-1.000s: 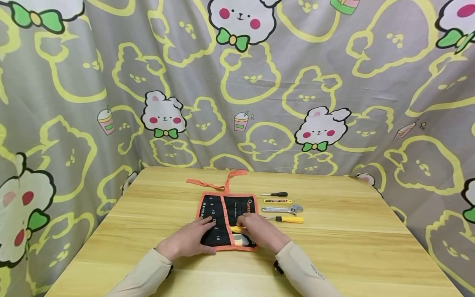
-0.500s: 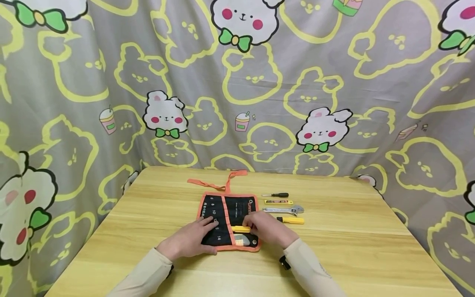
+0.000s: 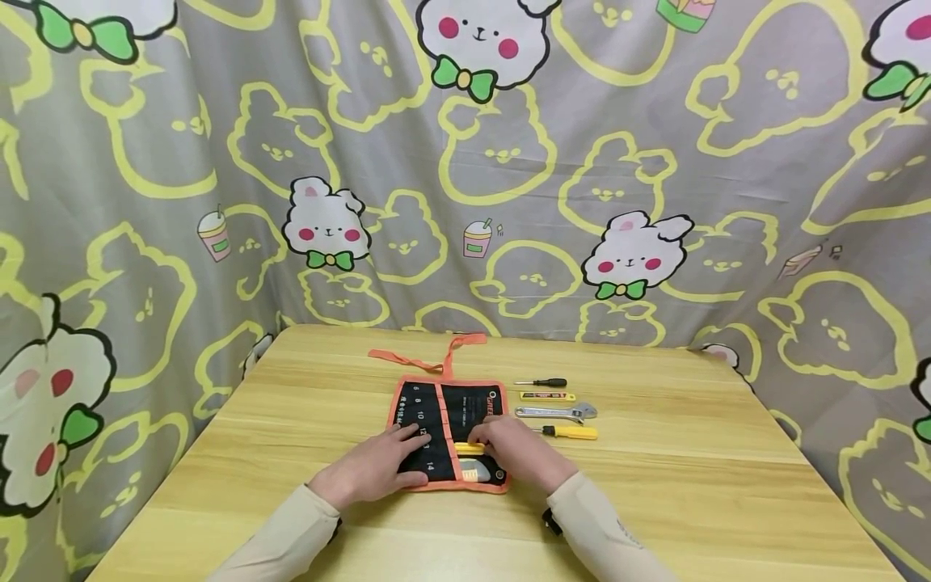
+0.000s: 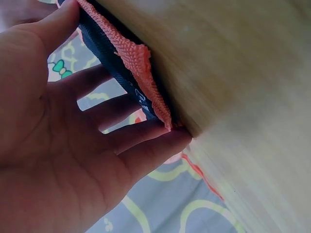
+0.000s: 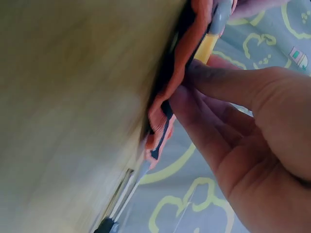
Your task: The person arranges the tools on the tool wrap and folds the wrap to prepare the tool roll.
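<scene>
A black tool pouch (image 3: 465, 404) with orange edging lies unrolled on the table, its left panel marked with numbers. My left hand (image 3: 374, 469) rests on that panel with extended fingers; in the left wrist view the fingertips and thumb touch the pouch edge (image 4: 138, 68). My right hand (image 3: 524, 453) pinches the end of a yellow-handled screwdriver (image 3: 465, 448) tucked behind the orange middle band. The handle (image 5: 206, 48) is partly covered by thumb and fingers in the right wrist view, and its shaft is hidden. Below it, a grey and yellow utility knife (image 3: 474, 470) sits in the pouch.
Right of the pouch lie a small black screwdriver (image 3: 551, 383), a flat yellow strip with a printed label (image 3: 545, 396), an adjustable wrench (image 3: 556, 413) and another yellow-handled screwdriver (image 3: 576, 433). Orange ties (image 3: 414, 361) trail behind the pouch. A patterned curtain (image 3: 407, 162) surrounds the wooden table (image 3: 691, 485).
My right hand drew back to the right, showing more of the yellow handle, then came left over its end again. The left hand stayed on the pouch, its thumb moving slightly inward.
</scene>
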`<state>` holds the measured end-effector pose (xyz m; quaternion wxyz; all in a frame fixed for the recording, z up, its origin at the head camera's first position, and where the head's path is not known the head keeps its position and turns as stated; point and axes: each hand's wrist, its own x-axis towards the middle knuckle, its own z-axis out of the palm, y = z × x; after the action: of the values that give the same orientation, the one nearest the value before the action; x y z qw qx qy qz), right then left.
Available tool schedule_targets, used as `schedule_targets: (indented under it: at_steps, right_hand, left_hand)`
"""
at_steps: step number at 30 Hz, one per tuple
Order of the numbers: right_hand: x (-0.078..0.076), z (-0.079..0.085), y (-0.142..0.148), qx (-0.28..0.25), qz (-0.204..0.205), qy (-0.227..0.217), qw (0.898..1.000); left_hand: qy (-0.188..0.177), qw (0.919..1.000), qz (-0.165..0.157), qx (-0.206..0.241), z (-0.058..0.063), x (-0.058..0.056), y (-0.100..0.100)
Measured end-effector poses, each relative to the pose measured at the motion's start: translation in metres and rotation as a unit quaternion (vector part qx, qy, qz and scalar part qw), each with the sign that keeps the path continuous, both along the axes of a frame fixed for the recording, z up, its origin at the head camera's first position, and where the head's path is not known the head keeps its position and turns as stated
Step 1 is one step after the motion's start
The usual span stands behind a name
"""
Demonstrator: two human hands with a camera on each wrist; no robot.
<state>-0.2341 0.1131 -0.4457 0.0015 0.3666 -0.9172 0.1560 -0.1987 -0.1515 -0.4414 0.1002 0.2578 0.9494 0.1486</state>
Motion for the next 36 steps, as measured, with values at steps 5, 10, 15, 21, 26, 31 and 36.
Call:
schedule_targets:
  at_steps: [5, 10, 15, 21, 26, 31, 36]
  right_hand:
    - [0.000, -0.001, -0.007, 0.008, -0.005, 0.006, 1.000]
    - [0.001, 0.000, -0.011, 0.009, -0.001, 0.016, 1.000]
    - [0.002, 0.001, -0.015, 0.004, 0.005, 0.020, 1.000]
    - [0.000, 0.001, -0.019, -0.013, 0.009, -0.009, 1.000]
    - [-0.003, 0.001, -0.020, -0.036, 0.020, -0.025, 0.999]
    - [-0.005, 0.002, -0.014, -0.059, 0.003, -0.068, 0.996]
    - [-0.004, 0.003, -0.008, -0.072, -0.030, -0.110, 0.991]
  left_hand:
    - [-0.002, 1.0000, 0.003, 0.003, -0.001, 0.001, 0.001]
    - [-0.004, 1.0000, 0.006, 0.006, -0.001, 0.001, 0.001]
    - [-0.003, 1.0000, 0.005, 0.006, 0.001, 0.002, 0.001]
    - [-0.003, 0.9999, 0.006, 0.010, 0.001, 0.002, 0.001]
    - [0.001, 0.9999, 0.007, 0.015, 0.001, 0.000, 0.002]
    - [0.001, 0.9999, 0.003, 0.015, 0.000, 0.001, 0.001]
    - [0.004, 0.9999, -0.002, 0.013, 0.001, 0.001, 0.001]
